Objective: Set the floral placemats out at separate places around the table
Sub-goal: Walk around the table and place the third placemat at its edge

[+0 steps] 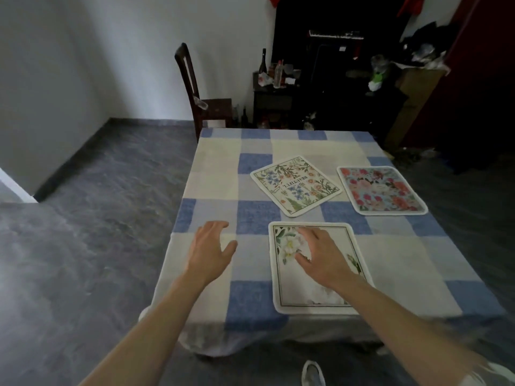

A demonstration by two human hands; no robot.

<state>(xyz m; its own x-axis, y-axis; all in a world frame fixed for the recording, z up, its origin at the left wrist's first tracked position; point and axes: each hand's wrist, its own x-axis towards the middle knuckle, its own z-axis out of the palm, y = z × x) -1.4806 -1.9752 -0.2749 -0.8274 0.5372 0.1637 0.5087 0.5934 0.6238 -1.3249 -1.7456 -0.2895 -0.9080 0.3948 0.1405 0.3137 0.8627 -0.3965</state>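
Three floral placemats lie on the blue-and-white checked tablecloth (211, 174). A white mat with a pale flower (298, 285) is nearest me, by the front edge. A mat with blue and orange flowers and the word "BEAUTIFUL" (295, 185) lies askew in the middle. A pink-and-red rose mat (381, 190) sits toward the right edge. My right hand (320, 257) rests flat on the white mat, fingers spread, gripping nothing. My left hand (211, 246) hovers open over the bare cloth to the left of that mat.
A dark wooden chair (195, 90) stands at the table's far left corner. Behind the table a dark side cabinet (276, 98) holds bottles, and a cardboard box (415, 87) with clutter stands at the right. Grey floor lies to the left.
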